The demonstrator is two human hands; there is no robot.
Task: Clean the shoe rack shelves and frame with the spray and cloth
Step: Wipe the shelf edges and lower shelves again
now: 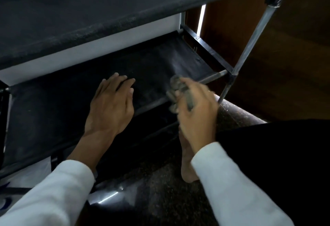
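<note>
The shoe rack has black fabric shelves on a thin metal frame. A dusty upper shelf crosses the top of the view. On the lower shelf my left hand lies flat, palm down, fingers spread a little. At that shelf's front right edge my right hand is closed on a bunched grey cloth, blurred by motion. No spray bottle is in view.
A white wall shows between the shelves. A brown wooden panel stands right of the rack. My bare foot rests on the dark speckled floor. A shiny clear wrapping lies below the rack.
</note>
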